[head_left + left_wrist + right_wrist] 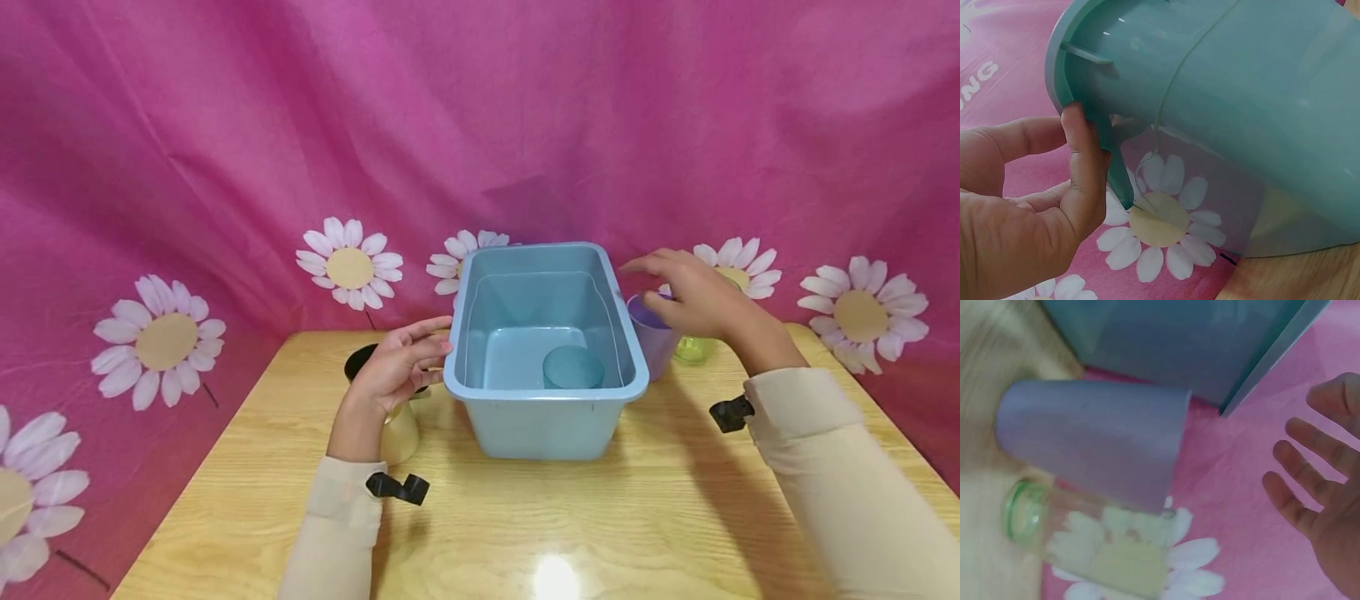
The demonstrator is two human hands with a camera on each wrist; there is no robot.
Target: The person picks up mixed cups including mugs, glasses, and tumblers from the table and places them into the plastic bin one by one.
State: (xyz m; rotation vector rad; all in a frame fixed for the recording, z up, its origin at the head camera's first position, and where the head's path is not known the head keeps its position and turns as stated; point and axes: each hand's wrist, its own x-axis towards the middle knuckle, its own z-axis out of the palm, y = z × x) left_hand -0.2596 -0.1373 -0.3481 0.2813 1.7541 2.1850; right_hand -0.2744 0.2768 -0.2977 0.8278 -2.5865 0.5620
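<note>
A light blue plastic tub stands on the table. Inside it, near the front right, is a round teal translucent thing whose kind I cannot tell. My left hand is at the tub's left rim, its fingertips touching the rim from outside with the fingers bent. Over a purple cup to the tub's right, my right hand hovers with fingers spread and nothing held. In the right wrist view, that hand is apart from the purple cup.
A cream cup with a dark inside stands left of the tub, partly hidden by the left hand. Beside the purple cup is a clear green glass. Behind the wooden table hangs a pink flowered cloth.
</note>
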